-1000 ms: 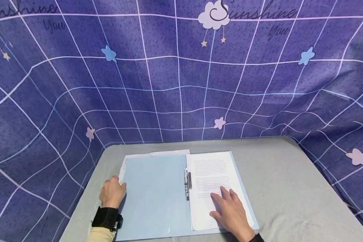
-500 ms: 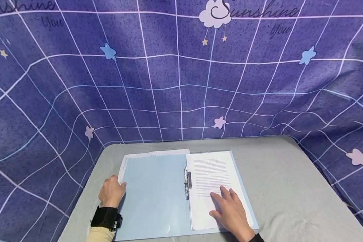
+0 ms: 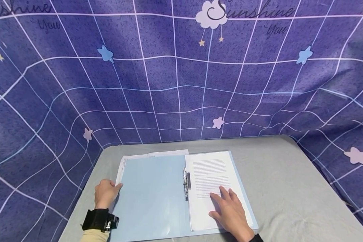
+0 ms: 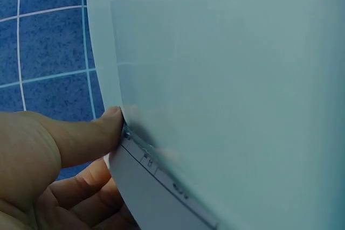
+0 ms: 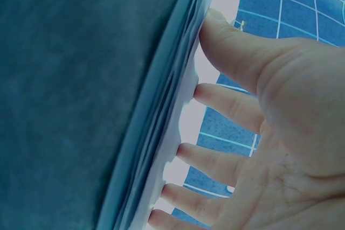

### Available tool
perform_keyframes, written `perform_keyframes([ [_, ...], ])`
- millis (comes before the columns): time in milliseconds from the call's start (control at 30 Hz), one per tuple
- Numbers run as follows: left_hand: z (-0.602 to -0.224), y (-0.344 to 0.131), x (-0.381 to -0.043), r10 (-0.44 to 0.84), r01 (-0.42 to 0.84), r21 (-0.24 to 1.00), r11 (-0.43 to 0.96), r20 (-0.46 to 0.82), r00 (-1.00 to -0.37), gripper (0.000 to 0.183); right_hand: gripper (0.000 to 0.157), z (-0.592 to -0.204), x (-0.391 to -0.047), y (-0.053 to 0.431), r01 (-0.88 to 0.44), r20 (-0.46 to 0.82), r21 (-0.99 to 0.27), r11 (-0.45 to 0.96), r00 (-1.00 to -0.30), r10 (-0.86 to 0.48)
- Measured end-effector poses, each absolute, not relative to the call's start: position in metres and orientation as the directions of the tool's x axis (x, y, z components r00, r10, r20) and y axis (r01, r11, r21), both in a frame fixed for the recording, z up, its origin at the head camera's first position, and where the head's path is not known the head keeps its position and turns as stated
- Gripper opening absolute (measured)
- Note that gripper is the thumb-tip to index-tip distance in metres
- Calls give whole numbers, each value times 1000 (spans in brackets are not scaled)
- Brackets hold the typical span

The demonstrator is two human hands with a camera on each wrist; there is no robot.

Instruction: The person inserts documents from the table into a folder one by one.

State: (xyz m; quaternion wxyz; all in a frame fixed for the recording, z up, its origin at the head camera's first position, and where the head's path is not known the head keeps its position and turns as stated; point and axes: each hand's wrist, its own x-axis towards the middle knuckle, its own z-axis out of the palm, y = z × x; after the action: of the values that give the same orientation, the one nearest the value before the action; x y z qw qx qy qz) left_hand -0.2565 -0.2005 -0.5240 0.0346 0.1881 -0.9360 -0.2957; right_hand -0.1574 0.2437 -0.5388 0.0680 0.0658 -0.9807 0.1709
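Note:
A light blue folder [image 3: 151,195] lies spread out flat, with a metal clip [image 3: 186,185] near its middle. Printed paper [image 3: 211,168] covers its right side. White sheets [image 3: 120,168] stick out past the left cover at its top and left edges. My left hand [image 3: 106,194] pinches the left edge; in the left wrist view the thumb [image 4: 91,138] presses on the cover and curled fingers are under the white paper [image 4: 156,187]. My right hand [image 3: 231,213] rests on the printed paper with spread fingers, fingertips touching the sheet's surface [image 5: 178,133].
A grey cloth-covered table [image 3: 281,188] extends to the right of the folder. Behind and at both sides hangs a purple-blue grid curtain [image 3: 157,84] with stars and clouds. Black straps [image 3: 98,219] with cameras are around the wrists.
My left hand has shifted slightly left and its fingers are less visible from above, the thumb pointing onto the cover's edge. The right hand stays in place on the paper.

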Motion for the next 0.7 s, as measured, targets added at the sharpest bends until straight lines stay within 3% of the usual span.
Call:
perform_keyframes([
  [267,-521,-205,-256,-375,-330,569,753,-41,-926,25,60,-540,-157,244,-161,166,-332,929,-980,-111],
  [467,-503,-216,-253,-405,-296,552,779,82,-911,22,60,-543,-157,244,-165,181,-337,927,-978,-108],
  [700,-459,-230,-242,-465,-294,543,787,208,-861,24,60,-544,-157,245,-166,184,-333,928,-977,-108],
])
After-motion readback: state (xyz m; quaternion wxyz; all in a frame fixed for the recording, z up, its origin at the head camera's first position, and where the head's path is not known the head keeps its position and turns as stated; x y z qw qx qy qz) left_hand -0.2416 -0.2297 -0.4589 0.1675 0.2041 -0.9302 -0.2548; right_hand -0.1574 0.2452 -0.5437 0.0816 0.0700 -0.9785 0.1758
